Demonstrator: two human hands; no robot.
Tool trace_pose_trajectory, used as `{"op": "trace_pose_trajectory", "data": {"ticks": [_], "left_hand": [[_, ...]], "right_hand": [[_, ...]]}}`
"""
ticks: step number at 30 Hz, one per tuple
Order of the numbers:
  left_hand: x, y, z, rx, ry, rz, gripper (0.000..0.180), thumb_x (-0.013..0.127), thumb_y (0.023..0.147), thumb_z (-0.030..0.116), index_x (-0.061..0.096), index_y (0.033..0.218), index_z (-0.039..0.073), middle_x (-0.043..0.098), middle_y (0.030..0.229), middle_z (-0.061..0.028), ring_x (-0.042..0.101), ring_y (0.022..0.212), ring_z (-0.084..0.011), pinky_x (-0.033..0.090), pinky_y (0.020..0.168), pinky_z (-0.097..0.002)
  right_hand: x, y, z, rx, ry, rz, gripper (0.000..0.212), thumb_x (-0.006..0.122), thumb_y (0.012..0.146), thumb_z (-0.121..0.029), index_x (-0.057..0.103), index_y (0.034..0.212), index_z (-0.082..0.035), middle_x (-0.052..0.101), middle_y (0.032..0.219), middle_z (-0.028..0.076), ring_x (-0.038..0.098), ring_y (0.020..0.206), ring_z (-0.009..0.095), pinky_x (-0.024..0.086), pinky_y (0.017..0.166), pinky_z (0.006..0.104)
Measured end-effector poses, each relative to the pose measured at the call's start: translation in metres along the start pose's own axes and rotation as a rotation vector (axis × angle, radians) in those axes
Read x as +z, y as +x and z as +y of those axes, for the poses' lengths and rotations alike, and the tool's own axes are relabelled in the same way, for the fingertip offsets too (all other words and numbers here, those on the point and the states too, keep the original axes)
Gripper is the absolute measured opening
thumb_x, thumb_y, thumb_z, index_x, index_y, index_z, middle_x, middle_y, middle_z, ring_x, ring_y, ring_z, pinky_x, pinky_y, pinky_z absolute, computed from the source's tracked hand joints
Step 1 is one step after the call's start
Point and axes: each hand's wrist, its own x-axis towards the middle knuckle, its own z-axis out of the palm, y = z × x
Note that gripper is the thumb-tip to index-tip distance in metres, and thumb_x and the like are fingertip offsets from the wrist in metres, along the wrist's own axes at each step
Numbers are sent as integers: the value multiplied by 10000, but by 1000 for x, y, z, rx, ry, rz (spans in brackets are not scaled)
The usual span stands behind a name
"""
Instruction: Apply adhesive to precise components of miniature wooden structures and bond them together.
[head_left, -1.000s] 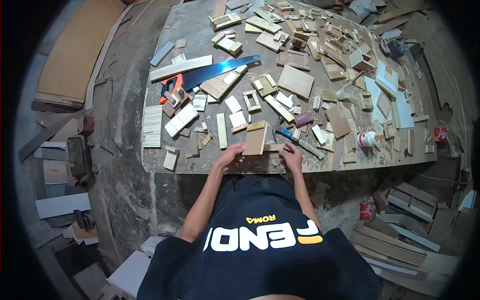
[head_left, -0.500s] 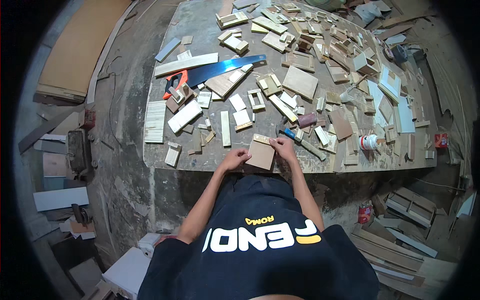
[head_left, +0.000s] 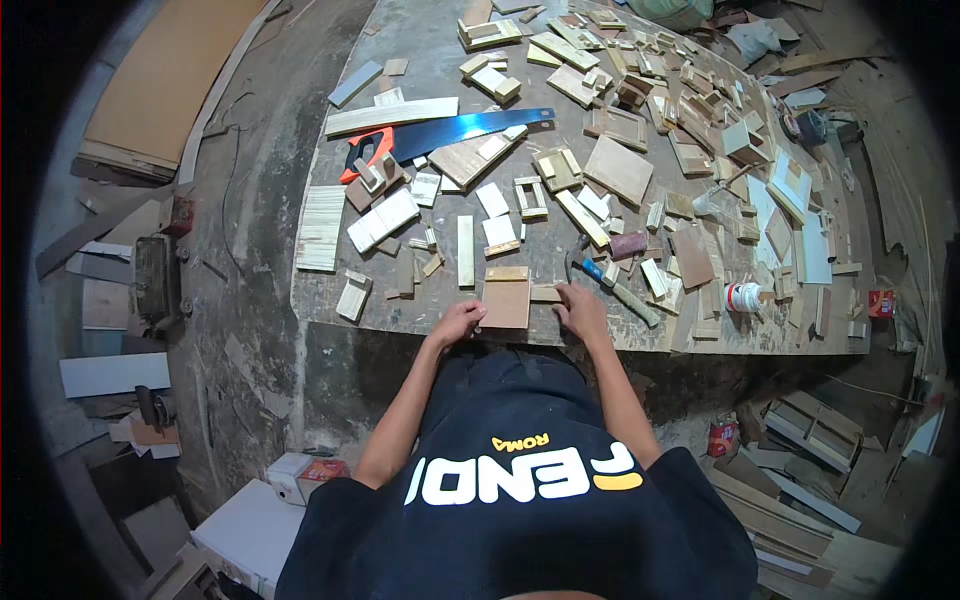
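A square brown wooden board (head_left: 507,303) lies by the table's near edge, with a narrow pale wood strip (head_left: 507,273) along its far side. My left hand (head_left: 459,323) is closed at the board's lower left edge, thumb and fingers pinched against it. To the right, my right hand (head_left: 582,312) pinches the end of a short wood stick (head_left: 545,294), whose other end reaches the board's right edge. Whether the stick goes under the board or only touches it, I cannot tell. A hammer (head_left: 630,300) with a blue-banded handle rests just right of my right hand.
The worktable (head_left: 400,305) carries many small wood blocks and assemblies. A handsaw (head_left: 460,130) with an orange handle lies at the far left. A white tub (head_left: 742,297) and a dark red cylinder (head_left: 628,245) are on the right. Scrap boards (head_left: 115,375) litter the floor.
My right hand has left the board's far right corner and moved right, now gripping a short stick. The board has turned straighter. The whole view has shifted slightly.
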Motion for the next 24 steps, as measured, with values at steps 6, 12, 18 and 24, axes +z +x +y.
{"op": "trace_pose_trajectory", "data": {"ticks": [6,12,18,24], "left_hand": [[9,2,5,25,194,98,213,621,946,268,588,859,78,534,676,22,529,590,-90,445,521,-272],[13,30,-10,260,600,281,304,689,837,302,650,860,1,631,688,-129,608,603,-236,489,603,-385],[36,18,40,212,847,293,293,715,795,302,700,815,10,678,740,-177,673,722,-348,514,658,-442],[34,6,54,364,978,403,286,738,758,296,690,826,23,670,742,-184,663,750,-373,521,677,-468]], "right_hand": [[-6,-19,21,148,-124,186,294,754,746,-284,684,955,-91,678,853,137,654,781,351,516,653,442],[-7,-18,14,354,-196,254,315,777,699,-346,690,890,-112,697,787,127,678,784,340,524,673,466],[-5,-8,19,398,-248,267,340,777,706,-360,690,899,-94,702,824,162,679,810,364,516,722,477],[4,4,11,591,-227,367,377,777,718,-385,694,935,-88,697,873,188,668,871,382,511,769,485]]}}
